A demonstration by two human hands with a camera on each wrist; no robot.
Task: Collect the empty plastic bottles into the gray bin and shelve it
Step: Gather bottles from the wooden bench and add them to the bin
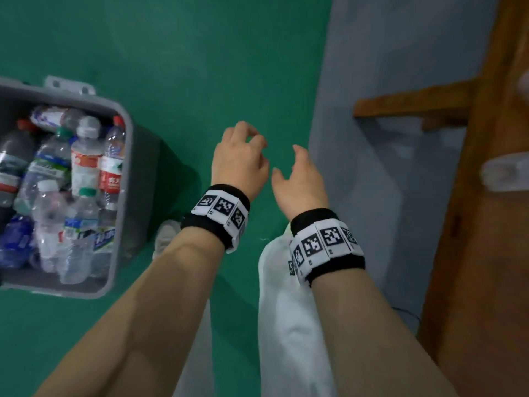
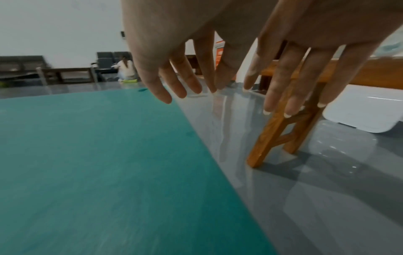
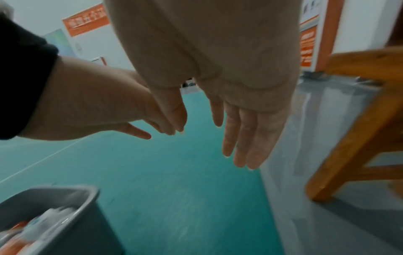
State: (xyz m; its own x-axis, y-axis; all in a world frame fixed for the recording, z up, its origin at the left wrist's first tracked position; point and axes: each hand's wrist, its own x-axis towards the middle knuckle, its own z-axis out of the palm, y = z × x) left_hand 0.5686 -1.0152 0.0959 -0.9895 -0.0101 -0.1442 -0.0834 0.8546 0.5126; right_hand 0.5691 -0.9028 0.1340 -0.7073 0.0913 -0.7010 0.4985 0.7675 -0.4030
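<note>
Green flooring [image 1: 177, 53] is filling most of the head view, with the bin [image 1: 126, 173] sitting on it at the left, packed with bottles [image 1: 86, 164]. Both hands are hanging over the green floor, just beside each other and well right of the bin, holding nothing: the left hand [image 1: 239, 159] is showing loosely curled fingers, the right hand [image 1: 300, 179] relaxed ones. The left wrist view is missing the bin but is showing a seated person [image 2: 126, 69] and dark chairs [image 2: 21, 63] far off, plus a white lid-like shape [image 2: 362, 112] on the grey floor [image 2: 305, 189]. The right wrist view is catching the bin's corner [image 3: 87, 191] and orange posters [image 3: 86, 19]. A wooden frame [image 1: 486, 196] is standing at the right on the grey floor, with a blurred bottle-like shape [image 1: 505, 173] near it.
</note>
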